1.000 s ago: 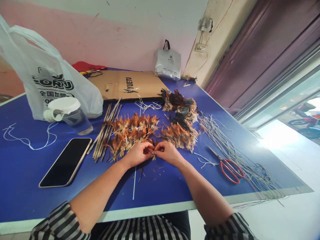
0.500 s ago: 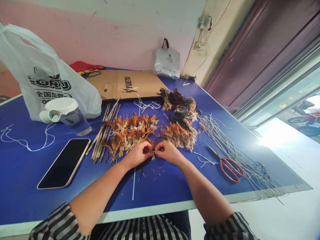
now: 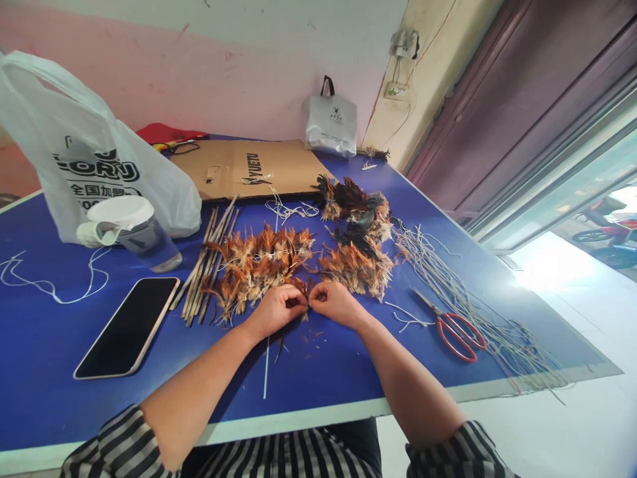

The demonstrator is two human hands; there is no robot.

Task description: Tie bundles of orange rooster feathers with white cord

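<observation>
My left hand (image 3: 277, 311) and my right hand (image 3: 336, 305) meet fingertip to fingertip just above the table, both pinched closed. A small bunch of brown feathers (image 3: 298, 284) pokes up from the left fingers. Whatever the right fingertips pinch is too small to make out. Just beyond my left hand lie rows of orange-brown feather bunches (image 3: 259, 262), joined with white string. Past my right hand is another pile of tan and orange feathers (image 3: 355, 269), with darker feathers (image 3: 348, 196) behind it. Loose feather scraps (image 3: 311, 340) dot the blue table (image 3: 318, 378) below my hands.
Red-handled scissors (image 3: 460, 335) and a long bundle of cords (image 3: 468, 299) lie to the right. Thin sticks (image 3: 206, 272), a phone (image 3: 128, 326), a lidded cup (image 3: 149, 242) and a plastic bag (image 3: 149, 179) are left. Flat cardboard (image 3: 223, 166) and a silver bag (image 3: 331, 126) stand behind.
My fingertips have drawn closer together, the left hand shifting slightly right. More of the brown feathers shows above the left fingers. The things on the table lie as before.
</observation>
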